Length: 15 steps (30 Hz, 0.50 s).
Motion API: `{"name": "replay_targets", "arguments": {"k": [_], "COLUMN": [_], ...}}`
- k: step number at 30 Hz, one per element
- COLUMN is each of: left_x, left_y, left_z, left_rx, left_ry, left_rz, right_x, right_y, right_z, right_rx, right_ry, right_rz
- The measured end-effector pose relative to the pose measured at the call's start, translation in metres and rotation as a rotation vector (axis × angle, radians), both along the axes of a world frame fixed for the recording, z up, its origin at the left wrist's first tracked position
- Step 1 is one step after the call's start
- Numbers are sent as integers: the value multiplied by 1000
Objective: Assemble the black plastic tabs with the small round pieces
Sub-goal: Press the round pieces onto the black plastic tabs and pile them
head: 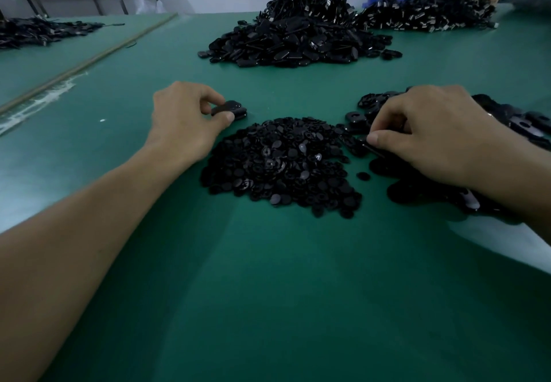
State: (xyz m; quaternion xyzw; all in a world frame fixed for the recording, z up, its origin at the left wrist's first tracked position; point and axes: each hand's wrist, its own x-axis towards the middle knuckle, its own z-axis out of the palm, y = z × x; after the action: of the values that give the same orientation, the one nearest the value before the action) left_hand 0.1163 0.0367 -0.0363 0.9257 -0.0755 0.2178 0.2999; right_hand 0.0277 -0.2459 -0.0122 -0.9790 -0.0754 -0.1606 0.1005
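Note:
A heap of small round black pieces [283, 163] lies on the green table between my hands. My left hand [185, 119] pinches a black plastic tab [229, 110] between thumb and fingers, just left of and beyond the heap, low over the table. My right hand [429, 134] reaches into a pile of loose black tabs [507, 119] on the right, its thumb and curled fingers pinching a black tab [362, 144] at the pile's left edge. My right palm hides much of that pile.
A large mound of black tabs [295, 38] sits at the far middle of the green table [268, 277]. A second dark pile [429, 14] lies far right, a third [38, 31] far left. A strip [89, 62] runs diagonally at the left.

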Motion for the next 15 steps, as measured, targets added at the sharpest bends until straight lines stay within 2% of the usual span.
{"name": "replay_targets", "arguments": {"k": [9,15], "left_x": [-28,-57], "left_y": [-19,-39], "left_z": [10,16], "left_rx": [-56,-120], "left_ry": [-109,-138], "left_rz": [-127,-344], "right_x": [6,3], "right_y": [-6,-1], "right_z": [1,5], "right_rx": [-65,-139], "right_ry": [31,45], "right_rz": [87,110]}}
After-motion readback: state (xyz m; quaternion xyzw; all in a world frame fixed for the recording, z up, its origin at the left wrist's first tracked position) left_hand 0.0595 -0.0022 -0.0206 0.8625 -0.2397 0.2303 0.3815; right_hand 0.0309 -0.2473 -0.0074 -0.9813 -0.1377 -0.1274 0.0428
